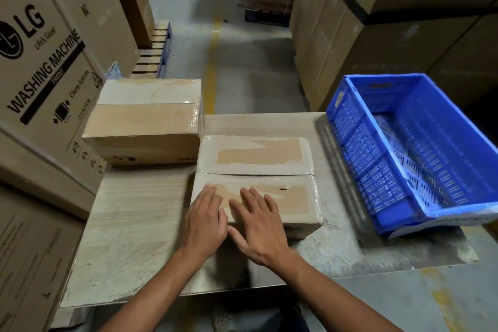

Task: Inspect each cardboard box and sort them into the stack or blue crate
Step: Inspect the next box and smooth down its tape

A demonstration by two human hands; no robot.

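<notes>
A taped cardboard box (258, 159) lies flat in the middle of the low wooden table (129, 224). My left hand (204, 221) and my right hand (258, 229) rest palm down on its near top flap, fingers spread, side by side and touching at the thumbs. Neither hand grips anything. To the left at the back stands a stack of cardboard boxes (145, 118), its top box sealed with clear tape. A blue crate (350, 143) with perforated walls sits tilted at the right end of the table, and nothing shows inside it.
A large washing machine carton (45, 67) stands close on the left, with more cartons (29, 259) below it. Tall brown cartons (377, 35) rise behind the crate on the right. A concrete aisle with a yellow line (213, 62) runs ahead. A pallet (156, 48) lies at the left back.
</notes>
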